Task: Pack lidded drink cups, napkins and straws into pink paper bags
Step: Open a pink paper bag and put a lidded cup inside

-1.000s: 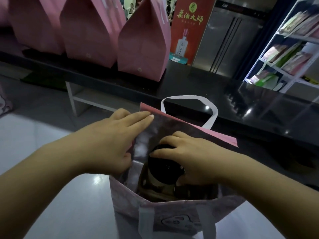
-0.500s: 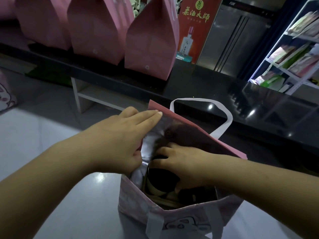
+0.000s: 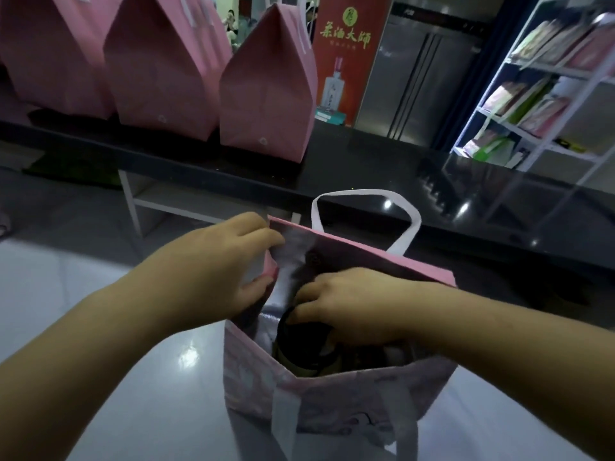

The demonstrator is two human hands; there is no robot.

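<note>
1. Where the open pink paper bag [image 3: 332, 400] stands upright on the glossy pale table [image 3: 116, 377], a round drink cup with a dark lid [image 3: 299, 347] sits inside it, low against the bag's left side. Only the lid and a band of tan wall beneath it show.
2. The right hand [image 3: 352, 304] reaches down through the bag's mouth and grips the cup from above, with fingers curled over the far edge of the lid and the thumb at its near edge.
3. The left hand [image 3: 213, 267] pinches the bag's left side wall at the rim. Its fingers hook over the top into the bag, its thumb presses on the outside, and the paper folds inward between them.
4. The far white strap handle [image 3: 409, 227] stands up in a loop above the far rim. The near white strap handle [image 3: 283, 410] hangs down the printed front wall.
5. What lies in the dark bottom of the bag to the right of the cup cannot be made out.
6. Beyond the table runs a long black counter [image 3: 366, 168]. Three closed pink paper bags with peaked tops [image 3: 266, 101] stand in a row on its left part, well apart from the open bag.
7. Behind the counter hangs a red poster with gold characters and a white bottle [image 3: 349, 61], with a grey metal cabinet [image 3: 416, 84] beside it. At the right stands a white shelf rack [image 3: 549, 94] holding flat colourful packets.
</note>
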